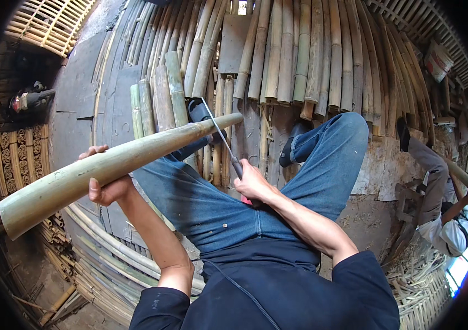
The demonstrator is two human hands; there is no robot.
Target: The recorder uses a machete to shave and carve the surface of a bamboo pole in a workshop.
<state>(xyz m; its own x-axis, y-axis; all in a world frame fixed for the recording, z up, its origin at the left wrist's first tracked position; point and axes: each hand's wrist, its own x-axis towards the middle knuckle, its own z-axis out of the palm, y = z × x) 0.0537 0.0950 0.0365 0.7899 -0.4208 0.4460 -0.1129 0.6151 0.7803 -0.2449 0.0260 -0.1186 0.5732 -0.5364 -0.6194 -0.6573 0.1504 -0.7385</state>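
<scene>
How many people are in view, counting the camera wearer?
2. The wearer sits at centre, left hand gripping a bamboo pole, right hand holding a blade against it. A second person sits at the right edge. Others may be hidden beyond the rim.

A long, thick, pale green bamboo pole (118, 165) lies slanted across the lap, and a thin knife (220, 135) leans its blade on the far end.

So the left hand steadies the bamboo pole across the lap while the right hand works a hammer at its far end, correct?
Not quite: the head view shows the right hand gripping a long thin knife, not a hammer, its blade against the far end. The left hand does steady the bamboo pole.
</scene>
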